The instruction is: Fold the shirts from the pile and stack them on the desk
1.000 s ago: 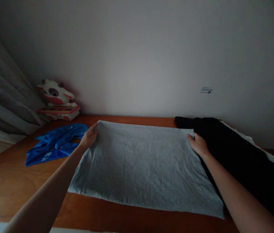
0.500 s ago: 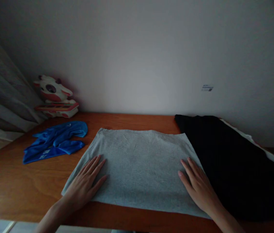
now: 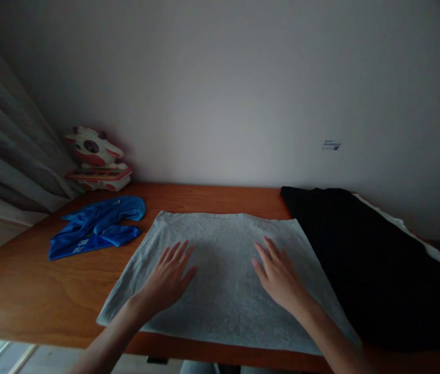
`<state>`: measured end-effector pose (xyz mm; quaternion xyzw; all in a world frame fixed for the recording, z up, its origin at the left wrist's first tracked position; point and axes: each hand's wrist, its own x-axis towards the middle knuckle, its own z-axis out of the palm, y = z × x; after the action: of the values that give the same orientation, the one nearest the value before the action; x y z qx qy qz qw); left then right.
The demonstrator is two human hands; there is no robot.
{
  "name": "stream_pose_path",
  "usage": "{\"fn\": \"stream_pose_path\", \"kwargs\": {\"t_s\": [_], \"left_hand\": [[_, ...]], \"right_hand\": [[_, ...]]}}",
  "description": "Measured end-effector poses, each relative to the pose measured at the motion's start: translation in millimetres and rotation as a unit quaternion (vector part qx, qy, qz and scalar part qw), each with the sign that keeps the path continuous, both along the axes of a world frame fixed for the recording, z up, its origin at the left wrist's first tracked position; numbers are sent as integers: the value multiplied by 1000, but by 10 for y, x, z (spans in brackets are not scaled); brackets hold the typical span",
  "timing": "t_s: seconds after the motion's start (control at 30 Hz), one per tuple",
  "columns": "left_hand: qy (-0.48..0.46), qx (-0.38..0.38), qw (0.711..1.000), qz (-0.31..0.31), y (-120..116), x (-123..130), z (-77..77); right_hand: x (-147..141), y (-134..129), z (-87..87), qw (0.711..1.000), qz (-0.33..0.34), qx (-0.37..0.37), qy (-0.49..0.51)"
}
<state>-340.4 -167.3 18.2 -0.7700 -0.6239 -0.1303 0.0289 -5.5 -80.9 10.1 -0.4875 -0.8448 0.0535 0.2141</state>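
Observation:
A grey cloth (image 3: pixel 223 280) lies spread on the wooden table, wider toward the near edge. Over its left half is my left hand (image 3: pixel 171 275), fingers spread and holding nothing. My right hand (image 3: pixel 280 272), also with its fingers apart, is over the right half. Whether the palms touch the fabric or hover just above it, I cannot tell. Black fabric (image 3: pixel 375 270) lies along the cloth's right side. A crumpled blue garment (image 3: pixel 99 226) with white print rests to the left.
A cow-shaped toy (image 3: pixel 99 158) with a keyboard base stands at the table's back left, beside a pale curtain (image 3: pixel 5 150). White material (image 3: pixel 395 221) shows along the black fabric's far edge. Behind the wooden table (image 3: pixel 21 291) is a wall with a small label (image 3: pixel 331 145).
Both hands have moved inward over the grey cloth, nearer each other. The cloth's lower right corner now shows farther right. The camera view has shifted slightly.

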Motion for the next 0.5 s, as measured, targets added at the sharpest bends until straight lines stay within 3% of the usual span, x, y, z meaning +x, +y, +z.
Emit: {"fn": "stream_pose_path", "kwargs": {"t_s": [0.07,0.13,0.23,0.33,0.4,0.5], "left_hand": [[-15,-19,999,-21,407,328,2],[-16,-47,999,0,759,613,-9],[-8,-72,996,46,1074,812,-42],[0,-61,997,41,1164,673,-71],[11,-57,997,58,1162,425,-78],[30,-66,989,129,1136,-50,-79]], "right_hand": [[-461,167,67,999,46,-14,-11],[-828,326,67,998,50,-31,-18],[-1072,499,-1,998,21,-57,-34],[-969,602,-40,994,-25,-76,-78],[-781,666,-36,988,-66,-91,-107],[-448,785,-33,979,-111,-98,-139]]}}
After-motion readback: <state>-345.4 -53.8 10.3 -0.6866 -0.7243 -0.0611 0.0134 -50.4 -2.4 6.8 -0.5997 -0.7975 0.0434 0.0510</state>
